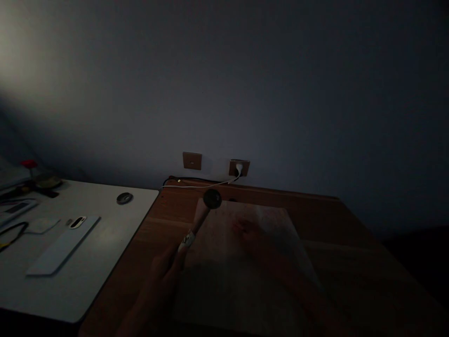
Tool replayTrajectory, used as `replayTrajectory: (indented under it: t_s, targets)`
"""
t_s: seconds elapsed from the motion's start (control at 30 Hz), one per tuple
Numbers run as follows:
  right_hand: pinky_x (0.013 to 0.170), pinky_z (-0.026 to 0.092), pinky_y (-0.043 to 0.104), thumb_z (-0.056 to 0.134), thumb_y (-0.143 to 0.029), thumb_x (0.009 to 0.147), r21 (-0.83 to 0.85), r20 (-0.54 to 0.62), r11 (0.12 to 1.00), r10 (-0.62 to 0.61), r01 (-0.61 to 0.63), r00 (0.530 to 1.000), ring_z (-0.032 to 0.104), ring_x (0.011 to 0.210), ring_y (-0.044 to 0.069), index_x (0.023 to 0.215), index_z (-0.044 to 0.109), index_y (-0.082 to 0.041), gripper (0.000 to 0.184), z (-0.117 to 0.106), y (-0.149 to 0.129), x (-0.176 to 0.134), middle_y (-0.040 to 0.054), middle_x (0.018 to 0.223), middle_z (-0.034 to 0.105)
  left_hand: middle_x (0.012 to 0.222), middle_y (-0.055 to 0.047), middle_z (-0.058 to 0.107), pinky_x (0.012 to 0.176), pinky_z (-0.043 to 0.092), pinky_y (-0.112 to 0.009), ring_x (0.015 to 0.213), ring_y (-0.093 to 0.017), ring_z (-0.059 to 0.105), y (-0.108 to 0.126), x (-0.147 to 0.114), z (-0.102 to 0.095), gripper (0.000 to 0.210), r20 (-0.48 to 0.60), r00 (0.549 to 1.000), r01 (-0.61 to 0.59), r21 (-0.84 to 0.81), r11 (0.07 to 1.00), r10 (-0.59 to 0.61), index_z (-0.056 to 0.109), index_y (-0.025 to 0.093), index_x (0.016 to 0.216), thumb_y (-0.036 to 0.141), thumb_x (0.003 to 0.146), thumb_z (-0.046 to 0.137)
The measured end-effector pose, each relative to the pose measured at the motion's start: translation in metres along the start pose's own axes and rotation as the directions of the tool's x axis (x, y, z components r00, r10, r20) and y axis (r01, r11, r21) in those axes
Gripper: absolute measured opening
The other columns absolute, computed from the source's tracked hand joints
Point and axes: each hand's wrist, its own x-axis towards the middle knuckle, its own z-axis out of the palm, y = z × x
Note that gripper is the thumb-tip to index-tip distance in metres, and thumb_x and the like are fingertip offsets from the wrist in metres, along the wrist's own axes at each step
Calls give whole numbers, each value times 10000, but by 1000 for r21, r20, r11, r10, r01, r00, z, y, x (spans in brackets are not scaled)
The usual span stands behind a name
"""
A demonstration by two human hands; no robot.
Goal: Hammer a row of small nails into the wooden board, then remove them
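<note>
The light is dim and much detail is lost. My left hand (164,269) is closed round the handle of a tool with a round dark head (212,199). Its pale brown handle has a white label near my fingers, and the tool points up and away from me. Below and right of its head, my right hand (250,236) is over a pale flat board (224,276), fingers drawn together. Whatever those fingers hold, if anything, is too dark to make out. The board lies on a brown wooden table (336,262).
On the white table (94,281) to the left are a pale phone-like slab (65,248), a round metallic ring (124,198) and several items, cables among them. A white plug (239,168) sits in a wall socket, its cable (196,186) running along the wooden table's back edge.
</note>
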Motion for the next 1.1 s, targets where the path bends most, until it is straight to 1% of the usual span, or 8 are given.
replayTrajectory:
  t_s: [0.13, 0.2, 0.27, 0.37, 0.5, 0.63, 0.9, 1.1]
  targets:
    - [1109, 444, 456, 615, -29, 865, 24, -32, 1000, 20, -19, 999, 599, 1258, 284, 1041, 779, -176, 282, -4, 0, 23, 126, 1086, 776, 864, -64, 755, 664, 557, -256, 845, -268, 707, 11, 0, -2, 564, 123, 991, 67, -36, 997, -62, 745, 175, 1062, 674, 874, 562]
    - [1039, 488, 450, 616, -68, 879, 190, -69, 978, 100, -86, 993, 630, 1186, 276, 1018, 789, -197, 257, -3, 0, 33, 110, 1048, 780, 908, -81, 760, 677, 563, -269, 870, -282, 709, 10, 0, -4, 577, 142, 986, 92, -46, 995, -85, 735, 166, 1089, 673, 869, 569]
    - [968, 534, 426, 581, -113, 908, 381, -92, 910, 212, -163, 973, 683, 1065, 249, 1029, 795, -214, 266, 0, 0, 42, 93, 1044, 785, 913, -93, 759, 680, 566, -277, 881, -290, 709, 7, 0, -7, 588, 134, 987, 98, -68, 993, -88, 725, 159, 1118, 670, 877, 560]
    - [889, 582, 379, 535, -183, 942, 508, -90, 835, 298, -213, 950, 734, 956, 218, 1051, 793, -225, 283, 6, 1, 60, 72, 1044, 796, 881, -92, 756, 671, 568, -284, 854, -290, 711, 0, 4, -10, 580, 103, 992, 86, -67, 994, -79, 734, 158, 1081, 672, 860, 579]
    - [816, 608, 346, 542, -210, 941, 532, -79, 820, 298, -212, 951, 759, 906, 215, 1042, 799, -247, 279, 15, 0, 92, 53, 1019, 808, 896, -89, 762, 684, 576, -295, 843, -289, 710, -5, 7, -12, 560, 69, 995, 75, -54, 996, -71, 747, 159, 999, 675, 844, 596]
    - [897, 589, 383, 586, -129, 868, 496, -66, 845, 269, -202, 961, 757, 954, 229, 1018, 811, -272, 306, 19, -2, 113, 38, 1042, 809, 877, -82, 760, 660, 574, -282, 832, -277, 705, -9, 4, -14, 539, 55, 995, 95, -107, 990, -89, 747, 162, 1009, 658, 851, 607]
    - [953, 545, 378, 532, -43, 843, 411, -53, 892, 229, -188, 972, 726, 1034, 239, 1077, 790, -186, 377, 16, -9, 110, 98, 1094, 787, 992, -93, 775, 704, 592, -293, 920, -297, 719, -21, 2, -17, 512, 117, 989, 111, -161, 981, -92, 736, 159, 1089, 611, 878, 619]
    - [927, 537, 352, 510, -72, 882, 386, -65, 911, 183, -144, 981, 697, 1030, 221, 1111, 767, -193, 365, 10, -14, 104, 99, 1099, 765, 950, -77, 776, 664, 569, -278, 877, -294, 718, -21, 3, -17, 519, 113, 990, 92, -54, 994, -85, 743, 166, 1038, 636, 889, 583]
